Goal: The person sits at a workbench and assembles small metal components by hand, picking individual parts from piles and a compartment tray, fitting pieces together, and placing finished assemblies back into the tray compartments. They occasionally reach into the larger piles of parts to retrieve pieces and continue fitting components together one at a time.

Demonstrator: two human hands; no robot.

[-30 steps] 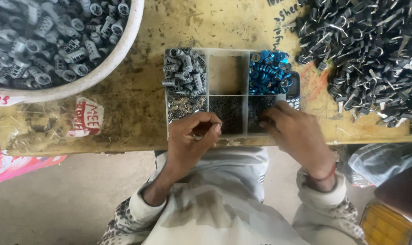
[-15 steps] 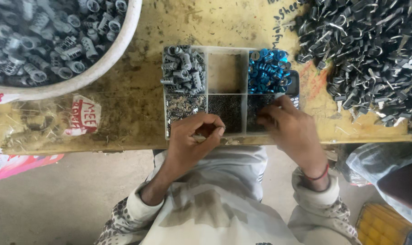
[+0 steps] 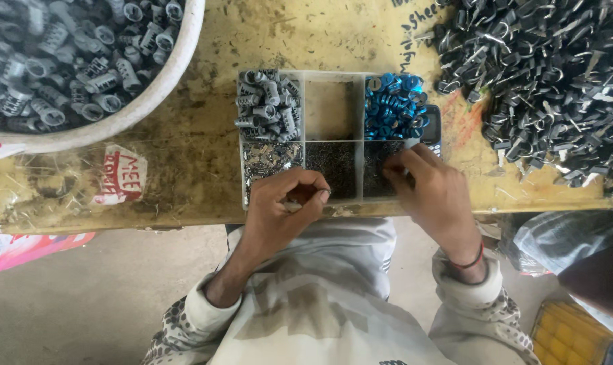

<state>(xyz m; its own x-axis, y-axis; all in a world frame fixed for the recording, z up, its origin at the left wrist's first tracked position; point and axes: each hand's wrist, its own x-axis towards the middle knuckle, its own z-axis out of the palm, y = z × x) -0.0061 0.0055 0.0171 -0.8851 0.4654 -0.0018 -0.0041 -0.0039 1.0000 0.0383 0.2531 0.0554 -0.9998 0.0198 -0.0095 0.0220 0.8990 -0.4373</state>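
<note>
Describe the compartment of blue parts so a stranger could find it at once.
On the yellow workbench sits a clear six-compartment tray, just beyond the person's hands. The blue rings fill its far right compartment; every other part there is grey or dark.

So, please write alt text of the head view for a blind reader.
Two hands work over a six-part tray on a yellow bench: the left hand pinches a small part, the right hand picks in the near right part. Grey sleeves and blue rings fill the far parts.
</note>
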